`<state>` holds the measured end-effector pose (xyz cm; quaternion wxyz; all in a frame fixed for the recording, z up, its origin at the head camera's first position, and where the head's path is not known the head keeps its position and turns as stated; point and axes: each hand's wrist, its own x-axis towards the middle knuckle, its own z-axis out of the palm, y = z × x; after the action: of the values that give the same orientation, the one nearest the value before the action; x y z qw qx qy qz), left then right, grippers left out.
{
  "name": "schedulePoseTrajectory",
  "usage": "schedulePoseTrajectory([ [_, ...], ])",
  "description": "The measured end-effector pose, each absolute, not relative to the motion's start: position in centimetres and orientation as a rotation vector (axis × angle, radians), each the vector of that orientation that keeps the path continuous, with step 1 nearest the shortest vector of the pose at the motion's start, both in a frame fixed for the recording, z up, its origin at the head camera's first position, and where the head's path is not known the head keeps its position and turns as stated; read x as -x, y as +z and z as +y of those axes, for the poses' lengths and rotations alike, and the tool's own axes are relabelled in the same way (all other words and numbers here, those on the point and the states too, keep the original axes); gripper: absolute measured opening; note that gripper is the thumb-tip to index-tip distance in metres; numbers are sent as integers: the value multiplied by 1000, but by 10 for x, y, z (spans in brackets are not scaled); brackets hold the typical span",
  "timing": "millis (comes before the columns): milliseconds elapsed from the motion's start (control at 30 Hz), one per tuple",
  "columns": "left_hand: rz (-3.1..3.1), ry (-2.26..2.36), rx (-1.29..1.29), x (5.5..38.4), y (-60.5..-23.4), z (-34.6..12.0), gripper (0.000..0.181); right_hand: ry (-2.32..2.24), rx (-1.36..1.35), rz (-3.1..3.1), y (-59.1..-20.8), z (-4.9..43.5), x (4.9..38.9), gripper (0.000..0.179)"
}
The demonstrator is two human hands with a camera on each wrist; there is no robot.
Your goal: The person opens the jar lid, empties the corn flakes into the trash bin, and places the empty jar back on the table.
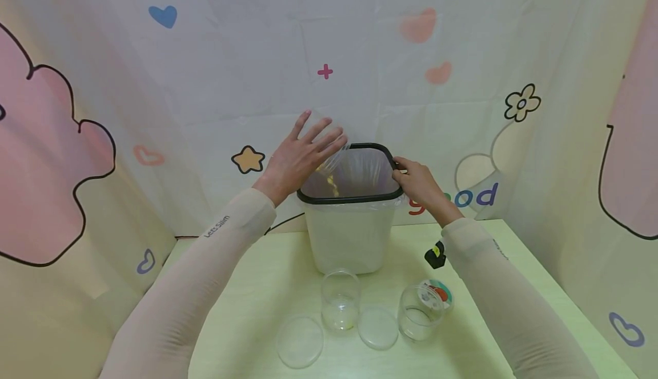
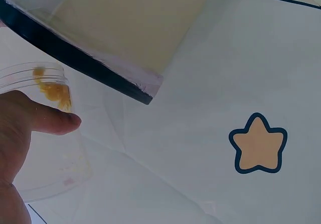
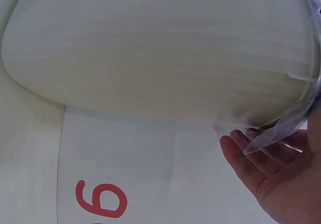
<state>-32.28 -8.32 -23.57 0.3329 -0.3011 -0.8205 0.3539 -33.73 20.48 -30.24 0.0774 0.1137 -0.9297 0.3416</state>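
My left hand (image 1: 303,153) is raised over the left side of a white trash bin (image 1: 349,236) with a black rim and a clear liner bag. It holds a clear plastic jar (image 2: 50,156), tipped toward the bin's opening, with the thumb along its side. Yellow food bits (image 1: 332,185) show at the bin's mouth, and orange-yellow residue (image 2: 56,93) clings inside the jar near its neck. At the bin's right side, my right hand (image 1: 418,182) grips the rim, its fingers (image 3: 243,163) curled under the edge and against the overhanging liner (image 3: 281,133).
Two clear jars, one in the middle (image 1: 341,305) and one to the right (image 1: 417,322), stand before the bin. Clear lids (image 1: 300,342) lie beside them, with a colourful printed round label (image 1: 436,293) behind the right jar. A small black object (image 1: 436,255) lies near the right forearm.
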Motion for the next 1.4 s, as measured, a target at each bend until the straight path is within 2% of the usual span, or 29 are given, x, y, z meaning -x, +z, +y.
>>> schedulePoseTrajectory([
  [1400,-2036,1254,893,321,-234,-76,113,1078,-347,-2763,-302,205,335,53],
])
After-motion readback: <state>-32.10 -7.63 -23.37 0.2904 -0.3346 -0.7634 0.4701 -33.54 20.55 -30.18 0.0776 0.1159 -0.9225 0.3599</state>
